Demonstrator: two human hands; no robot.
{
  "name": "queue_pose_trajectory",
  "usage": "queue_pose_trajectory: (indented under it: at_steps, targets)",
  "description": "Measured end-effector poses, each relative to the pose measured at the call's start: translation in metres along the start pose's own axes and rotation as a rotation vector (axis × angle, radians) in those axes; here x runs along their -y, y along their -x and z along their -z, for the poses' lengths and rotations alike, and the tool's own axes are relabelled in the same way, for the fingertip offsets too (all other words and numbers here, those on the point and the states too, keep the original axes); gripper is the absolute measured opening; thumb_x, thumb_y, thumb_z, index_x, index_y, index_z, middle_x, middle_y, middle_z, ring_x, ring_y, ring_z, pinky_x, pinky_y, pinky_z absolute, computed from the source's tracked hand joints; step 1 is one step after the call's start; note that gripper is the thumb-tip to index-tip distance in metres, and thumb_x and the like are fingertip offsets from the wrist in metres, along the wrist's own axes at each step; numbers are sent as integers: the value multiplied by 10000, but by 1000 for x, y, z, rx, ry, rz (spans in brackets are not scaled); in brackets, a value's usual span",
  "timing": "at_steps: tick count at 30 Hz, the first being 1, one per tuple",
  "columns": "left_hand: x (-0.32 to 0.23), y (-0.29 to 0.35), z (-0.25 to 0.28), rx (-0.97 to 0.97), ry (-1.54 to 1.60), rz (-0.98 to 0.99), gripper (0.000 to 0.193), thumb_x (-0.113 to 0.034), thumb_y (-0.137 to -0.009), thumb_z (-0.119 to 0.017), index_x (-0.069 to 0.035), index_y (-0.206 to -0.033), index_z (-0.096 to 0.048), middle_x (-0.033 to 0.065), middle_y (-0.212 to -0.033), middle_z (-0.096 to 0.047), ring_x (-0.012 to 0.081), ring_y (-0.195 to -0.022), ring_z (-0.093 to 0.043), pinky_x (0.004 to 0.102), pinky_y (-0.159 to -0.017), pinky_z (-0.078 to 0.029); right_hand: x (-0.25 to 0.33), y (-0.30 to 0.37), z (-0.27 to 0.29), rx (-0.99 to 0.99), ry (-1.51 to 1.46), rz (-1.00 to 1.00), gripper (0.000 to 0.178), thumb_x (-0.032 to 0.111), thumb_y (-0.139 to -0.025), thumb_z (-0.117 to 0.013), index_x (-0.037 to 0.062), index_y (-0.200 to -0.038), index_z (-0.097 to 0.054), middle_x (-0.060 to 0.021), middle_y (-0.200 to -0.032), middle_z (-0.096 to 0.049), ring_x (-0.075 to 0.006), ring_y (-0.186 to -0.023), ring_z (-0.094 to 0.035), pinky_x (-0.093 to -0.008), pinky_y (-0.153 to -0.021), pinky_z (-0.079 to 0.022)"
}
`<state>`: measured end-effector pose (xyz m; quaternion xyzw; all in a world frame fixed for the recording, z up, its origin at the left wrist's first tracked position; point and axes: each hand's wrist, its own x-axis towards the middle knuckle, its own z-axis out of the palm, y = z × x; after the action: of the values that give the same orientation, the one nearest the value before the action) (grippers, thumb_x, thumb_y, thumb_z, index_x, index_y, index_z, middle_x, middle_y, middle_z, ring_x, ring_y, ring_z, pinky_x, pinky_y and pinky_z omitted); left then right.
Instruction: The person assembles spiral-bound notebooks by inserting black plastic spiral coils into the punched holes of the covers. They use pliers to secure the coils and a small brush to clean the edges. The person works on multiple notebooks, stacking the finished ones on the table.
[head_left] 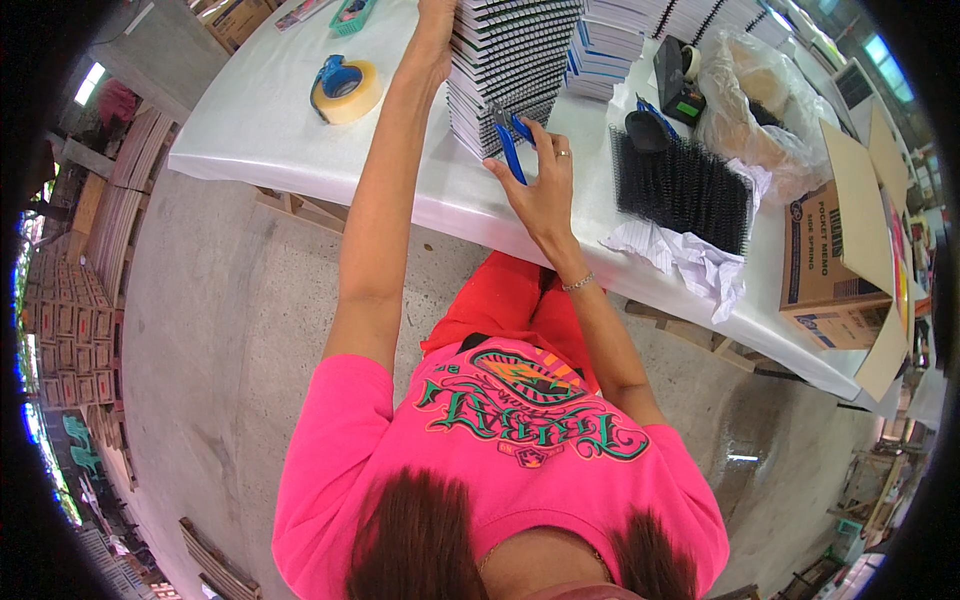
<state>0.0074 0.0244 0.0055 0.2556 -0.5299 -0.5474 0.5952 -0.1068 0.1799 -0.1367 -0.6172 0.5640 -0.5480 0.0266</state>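
A tall stack of spiral-bound notebooks [512, 60], with black coils along one edge, stands at the far side of the table in front of me. My left hand [434, 45] rests against the stack's left side; its fingers run past the top of the picture. In my right hand [545, 185] is a pair of blue-handled cutters [511, 152], gripped between thumb and fingers. The handles are spread apart, and the metal jaws point up at the lower coils of the stack.
Left on the white-covered table [260, 120] lies a tape roll [352, 98], with a green basket [352, 17] beyond. To the right are another notebook stack [605, 50], loose black coils [675, 195], crumpled paper [690, 262], a plastic bag [745, 120] and an open carton [835, 260].
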Motion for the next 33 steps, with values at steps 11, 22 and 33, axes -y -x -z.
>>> queue_pose_trajectory:
  at_steps: [11, 22, 33]
  targets:
    - [3, -1, 1, -6, 11, 3, 647, -398, -837, -676, -86, -1324, -385, 92, -1186, -542, 216, -1112, -530, 348, -954, -439, 2, -13, 21, 561, -792, -705, 565, 519, -856, -695, 54, -1170, -634, -48, -822, -588, -156, -634, -572, -274, -559, -453]
    - [1, 0, 0, -12, 10, 6, 681, -389, -824, -692, -79, -1338, -369, 101, -1169, -556, 223, -1078, -556, 346, -920, -465, -1, 2, 8, 12, -38, -45, 602, 352, -757, -807, 74, -1240, -583, -152, -1076, -554, -322, -1017, -486, -426, -899, -401]
    - [-1, 0, 2, 7, 10, -18, 689, -392, -825, -684, -71, -1344, -364, 114, -1190, -539, 229, -1128, -528, 355, -962, -438, -6, 5, -2, -62, 52, -7, 607, 377, -758, -801, 85, -1244, -585, -154, -1082, -561, -321, -998, -508, -435, -877, -410]
